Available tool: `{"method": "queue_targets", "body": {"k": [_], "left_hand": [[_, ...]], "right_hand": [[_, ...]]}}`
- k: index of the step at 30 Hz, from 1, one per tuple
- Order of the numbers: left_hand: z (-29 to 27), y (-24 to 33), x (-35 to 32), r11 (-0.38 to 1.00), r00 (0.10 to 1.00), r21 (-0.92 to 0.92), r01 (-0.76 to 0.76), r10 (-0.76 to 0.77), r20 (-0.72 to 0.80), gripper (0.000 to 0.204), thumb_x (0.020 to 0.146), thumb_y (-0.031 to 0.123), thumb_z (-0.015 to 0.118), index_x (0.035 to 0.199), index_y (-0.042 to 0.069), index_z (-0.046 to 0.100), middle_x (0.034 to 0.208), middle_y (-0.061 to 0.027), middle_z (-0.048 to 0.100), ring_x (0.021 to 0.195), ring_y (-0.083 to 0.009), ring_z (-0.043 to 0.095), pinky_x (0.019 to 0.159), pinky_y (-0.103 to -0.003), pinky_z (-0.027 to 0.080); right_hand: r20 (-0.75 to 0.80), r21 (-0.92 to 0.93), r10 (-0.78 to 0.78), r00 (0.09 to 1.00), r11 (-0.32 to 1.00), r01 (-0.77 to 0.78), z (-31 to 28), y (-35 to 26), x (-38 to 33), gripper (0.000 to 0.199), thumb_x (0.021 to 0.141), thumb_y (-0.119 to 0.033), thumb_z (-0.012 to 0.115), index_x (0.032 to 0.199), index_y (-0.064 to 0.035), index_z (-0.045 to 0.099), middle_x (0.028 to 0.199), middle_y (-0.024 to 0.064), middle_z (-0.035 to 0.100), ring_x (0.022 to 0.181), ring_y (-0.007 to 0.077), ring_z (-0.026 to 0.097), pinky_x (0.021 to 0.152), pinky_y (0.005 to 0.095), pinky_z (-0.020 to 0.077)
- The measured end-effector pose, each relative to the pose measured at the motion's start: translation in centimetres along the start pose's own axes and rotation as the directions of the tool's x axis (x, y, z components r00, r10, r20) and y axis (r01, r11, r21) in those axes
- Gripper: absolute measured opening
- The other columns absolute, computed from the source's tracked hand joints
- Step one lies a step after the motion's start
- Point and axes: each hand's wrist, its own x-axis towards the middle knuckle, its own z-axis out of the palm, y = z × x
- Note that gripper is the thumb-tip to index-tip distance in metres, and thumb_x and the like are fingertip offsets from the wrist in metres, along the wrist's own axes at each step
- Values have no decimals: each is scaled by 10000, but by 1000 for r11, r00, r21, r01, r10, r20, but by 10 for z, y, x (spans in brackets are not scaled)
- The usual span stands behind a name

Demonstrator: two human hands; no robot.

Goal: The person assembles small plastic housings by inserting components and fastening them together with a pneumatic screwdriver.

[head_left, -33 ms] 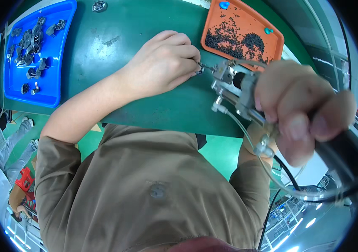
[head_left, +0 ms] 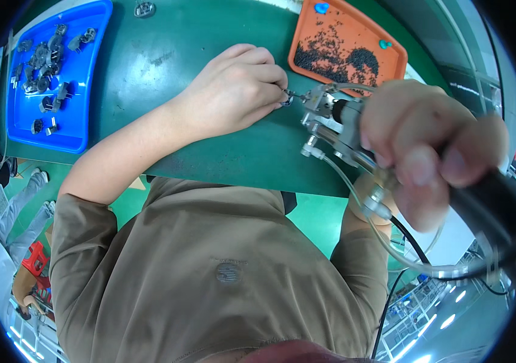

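Note:
My left hand (head_left: 234, 91) is closed near the middle of the green worktable (head_left: 167, 66), its fingers wrapped round a small dark metal part (head_left: 286, 101), mostly hidden by them. My right hand (head_left: 424, 145) grips a powered screwdriver (head_left: 346, 127) with a silver metal head and a black body. Its thin tip (head_left: 297, 97) points left and meets the small part at my left fingertips; whether they touch I cannot tell. A clear air hose (head_left: 346, 178) and a black cable (head_left: 412, 242) run from the tool past my right forearm.
A blue tray (head_left: 79, 136) at the left holds several grey-and-black metal parts (head_left: 43, 57). At the far right an orange tray (head_left: 346, 36) contains many small black screws (head_left: 364, 59). One loose metal part (head_left: 144, 9) lies at the table's far edge.
My right hand and the screwdriver have shifted slightly left and up, toward my left fingertips. My left hand keeps its place.

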Motion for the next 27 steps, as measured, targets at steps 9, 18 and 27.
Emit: {"method": "queue_targets", "body": {"k": [9,18,27], "left_hand": [[3,-5,-3,996,997,-71,-49,45,-59,138,799,126,790,922,66,783,1039,-11,714,994,-237,630,964,-406,488],[7,-9,-4,998,996,-25,-60,58,-72,146,800,153,809,925,82,789,1033,-4,744,973,-236,640,964,-402,493],[8,-11,-6,997,996,-44,-64,61,-69,178,786,150,820,944,78,783,1050,-1,727,963,-232,636,949,-397,494]], "right_hand": [[-218,37,-108,970,992,119,-1,-16,-7,248,947,-85,577,1179,-140,508,716,-2,513,632,151,512,602,333,444],[-160,40,-43,986,998,50,-10,-28,-14,223,1011,-169,601,1227,-199,555,739,-38,546,658,115,543,611,294,433],[-23,70,-43,999,997,44,-13,-11,-7,228,1003,-178,638,1213,-207,552,746,-47,569,631,103,554,589,280,443]]}}
